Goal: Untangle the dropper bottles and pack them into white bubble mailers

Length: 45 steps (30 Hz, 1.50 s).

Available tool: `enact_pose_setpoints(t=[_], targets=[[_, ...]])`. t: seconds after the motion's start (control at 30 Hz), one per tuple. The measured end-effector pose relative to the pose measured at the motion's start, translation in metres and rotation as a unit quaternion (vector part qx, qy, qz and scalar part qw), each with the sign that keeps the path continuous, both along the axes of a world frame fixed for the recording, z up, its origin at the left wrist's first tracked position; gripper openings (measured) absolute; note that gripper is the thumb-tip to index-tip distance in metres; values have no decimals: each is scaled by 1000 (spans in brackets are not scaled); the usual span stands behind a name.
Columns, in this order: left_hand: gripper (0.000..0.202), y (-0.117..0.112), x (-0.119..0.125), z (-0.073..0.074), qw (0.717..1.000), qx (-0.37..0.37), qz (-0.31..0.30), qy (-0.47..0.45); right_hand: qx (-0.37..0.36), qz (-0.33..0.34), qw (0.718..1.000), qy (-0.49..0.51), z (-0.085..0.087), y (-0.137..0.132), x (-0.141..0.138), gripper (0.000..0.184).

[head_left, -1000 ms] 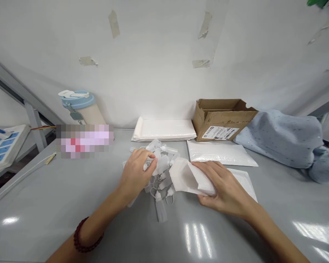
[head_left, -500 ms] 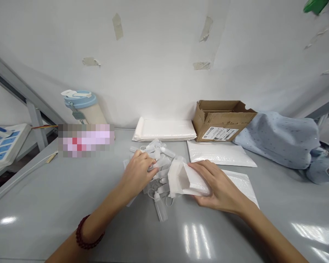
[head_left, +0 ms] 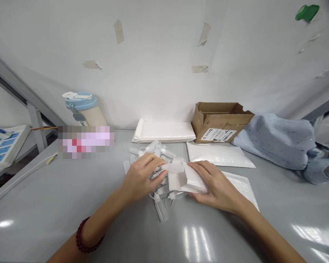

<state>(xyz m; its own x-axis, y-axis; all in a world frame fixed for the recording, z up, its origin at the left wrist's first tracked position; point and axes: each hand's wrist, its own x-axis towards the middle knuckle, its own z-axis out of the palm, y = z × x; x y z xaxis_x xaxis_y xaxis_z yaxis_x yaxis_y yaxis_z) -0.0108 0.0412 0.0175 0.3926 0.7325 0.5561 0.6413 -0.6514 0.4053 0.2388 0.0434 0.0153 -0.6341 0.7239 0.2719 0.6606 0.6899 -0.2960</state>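
Now one translucent plastic bottle (head_left: 174,167) is pinched in my left hand (head_left: 144,173), at the open mouth of one white padded envelope (head_left: 196,180).
My thumb and fingers press its narrow end; my right hand (head_left: 219,188) clasps the envelope. Two flat white mailers (head_left: 218,155) lie nearby, one partly hidden by that hand; the heap of bottles (head_left: 161,210) is too tangled to count.

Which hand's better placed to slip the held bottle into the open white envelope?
Likely the left hand: it pinches the translucent bottle by one end, the other end pointing toward the open white envelope. The right hand is occupied gripping that envelope.
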Motion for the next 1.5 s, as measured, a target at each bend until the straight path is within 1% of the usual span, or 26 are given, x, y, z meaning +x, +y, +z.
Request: enact_pose_setpoints(t=[0.07, 0.17, 0.33, 0.4, 0.5, 0.53, 0.57, 0.63, 0.67, 0.7, 0.73, 0.83, 0.9, 1.03, 1.13, 1.23, 1.3, 1.33, 1.4, 1.5], targets=[[11, 1, -1, -4, 999, 3, -12, 30, 0, -3, 1000, 5, 1, 0, 0, 61], [12, 2, 0, -9, 998, 1, -12, 57, 9, 3, 1000, 17, 1, -2, -2, 62], [17, -6, 11, -15, 997, -4, -36, 73, 8, 22, 999, 25, -2, -8, -9, 61], [20, -11, 18, -16, 997, -21, -61, 50, 7, 28, 999, 26, -3, -10, -12, 62], [20, -17, 25, -11, 988, -96, -115, -26, 17, 31, 999, 38, -4, -12, -15, 61], [19, -18, 26, -8, 984, -124, -112, -54, 20, 25, 999, 43, -4, -12, -14, 60], [18, -18, 25, -4, 982, -146, -87, -80, 23, 17, 998, 49, -3, -11, -13, 59], [18, -16, 21, 2, 980, -167, 6, -111, 18, -4, 998, 59, 1, -9, -8, 57], [18, -13, 16, 5, 979, -164, 49, -109, 11, -18, 998, 67, 3, -8, -4, 56], [17, -10, 12, 7, 980, -160, 75, -92, 3, -33, 996, 80, 6, -6, 1, 55], [15, -6, 6, 8, 982, -160, 83, -62, -6, -48, 994, 98, 8, -5, 5, 54], [12, 1, -8, 8, 981, -186, 48, 39, -18, -86, 981, 171, 14, -1, 17, 52], [12, 2, -13, 5, 976, -203, 35, 77, -19, -77, 980, 183, 17, 0, 22, 53], [8, 1, -11, -2, 974, -194, 24, 118, -6, -47, 982, 181, 22, -3, 24, 55], [5, 1, -8, 0, 970, -215, 40, 107, -3, -37, 981, 192, 23, -5, 24, 59], [8, 0, -8, 12, 965, -245, 88, 34, -29, -36, 990, 130, 20, -5, 20, 64], [11, -2, -10, 20, 967, -232, 99, -20, -37, -45, 994, 91, 17, -5, 17, 67], [11, -2, -11, 23, 971, -218, 87, -39, -40, -47, 995, 79, 16, -5, 16, 68], [10, -3, -11, 26, 982, -177, 32, -51, -39, -40, 996, 66, 12, -5, 12, 67], [11, -4, -7, 19, 992, -109, -61, -19, -27, -12, 998, 57, 7, -6, 6, 66]])
